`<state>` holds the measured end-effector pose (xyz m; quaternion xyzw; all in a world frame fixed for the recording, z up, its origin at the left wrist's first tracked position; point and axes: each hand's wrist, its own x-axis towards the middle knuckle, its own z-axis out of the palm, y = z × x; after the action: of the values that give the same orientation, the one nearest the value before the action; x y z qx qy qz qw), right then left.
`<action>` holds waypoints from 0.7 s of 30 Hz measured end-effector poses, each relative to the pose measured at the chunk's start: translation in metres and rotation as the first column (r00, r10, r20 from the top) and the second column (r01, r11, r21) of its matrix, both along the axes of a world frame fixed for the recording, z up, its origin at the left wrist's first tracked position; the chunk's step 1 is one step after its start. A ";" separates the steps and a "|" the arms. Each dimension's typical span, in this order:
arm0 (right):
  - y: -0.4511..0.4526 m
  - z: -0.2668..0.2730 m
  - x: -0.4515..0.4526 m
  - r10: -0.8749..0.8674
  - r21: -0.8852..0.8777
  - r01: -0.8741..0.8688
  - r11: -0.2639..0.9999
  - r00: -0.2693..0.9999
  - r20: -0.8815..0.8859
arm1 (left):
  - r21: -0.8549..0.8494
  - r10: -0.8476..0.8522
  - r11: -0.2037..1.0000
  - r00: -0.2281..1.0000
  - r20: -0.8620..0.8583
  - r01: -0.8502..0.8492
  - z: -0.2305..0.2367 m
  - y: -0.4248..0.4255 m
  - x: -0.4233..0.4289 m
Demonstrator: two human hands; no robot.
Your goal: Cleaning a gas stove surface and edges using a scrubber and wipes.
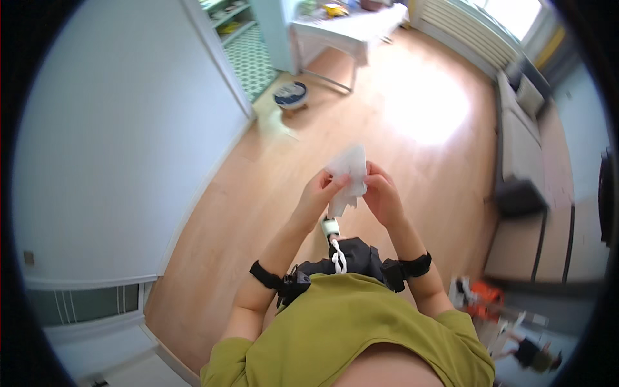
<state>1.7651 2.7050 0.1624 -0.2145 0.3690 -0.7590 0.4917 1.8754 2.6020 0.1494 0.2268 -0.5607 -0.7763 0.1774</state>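
A thin white sheet (352, 167), which looks like tissue or wipe, is held up in front of my body. Its lower edge hangs down ragged. My left hand (320, 189) pinches it from the left, the thumb lying across its face. On the other side my right hand (384, 196) grips the sheet's right edge between thumb and fingers. Black straps with small devices circle both forearms. Under the hands one white shoe (331, 226) shows on the wood floor (232, 232).
Ahead stands a small round stool (290, 95), by a doorway with green patterned tile (249, 63). Behind it is a table with a white cloth (355, 31). A grey sofa (520, 140) lines the right side, a white wall (130, 130) the left. An orange object (486, 300) lies lower right.
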 end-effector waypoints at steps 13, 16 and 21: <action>-0.335 -0.027 -0.143 0.145 -0.045 -0.143 0.989 0.989 0.042 | 0.355 0.504 0.843 0.825 -0.255 -0.404 -0.021 -0.324 -0.059; -0.389 -0.033 -0.179 0.091 -0.070 -0.088 0.994 0.995 0.038 | 0.419 0.707 0.693 0.666 -0.238 -0.586 -0.009 -0.385 -0.108; -0.457 -0.025 -0.245 -0.059 0.016 0.058 0.998 0.995 0.081 | 0.339 0.547 0.822 0.799 -0.251 -0.456 0.003 -0.493 -0.190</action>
<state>1.5205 2.2480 0.1372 -0.1692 0.3600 -0.7786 0.4853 1.6857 2.1089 0.1528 0.2532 -0.3331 -0.7946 0.4400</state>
